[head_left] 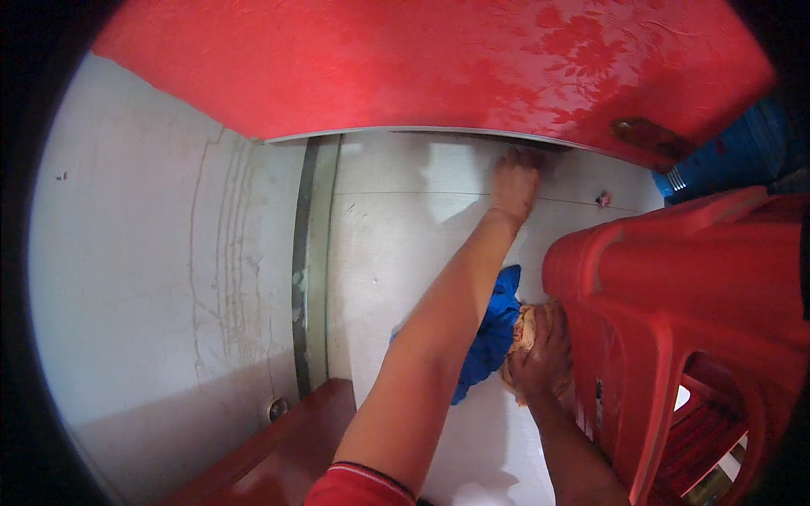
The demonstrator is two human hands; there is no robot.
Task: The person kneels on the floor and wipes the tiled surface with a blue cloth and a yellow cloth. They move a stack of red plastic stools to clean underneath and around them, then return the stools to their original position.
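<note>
My left hand [517, 180] reaches over a pale tiled floor [392, 253] to the shadow at the lower edge of a red panel [392, 69] with an embossed floral pattern. Its fingers are curled and partly lost in the dark, so whether they hold anything is unclear. Nearer to me, my right hand [545, 354] grips a crumpled orange-yellow cloth [524, 326] against the floor. Beside that cloth, crumpled blue material [490, 345], cloth or plastic, lies partly hidden under my left forearm.
Red plastic stools [645, 272], seemingly stacked, stand close to my right hand. A blue container [740, 148] is behind them. A small pink scrap [604, 199] lies on the floor. At left are a streaked whitish surface [139, 253], a strip [310, 265] and a reddish-brown board [285, 443].
</note>
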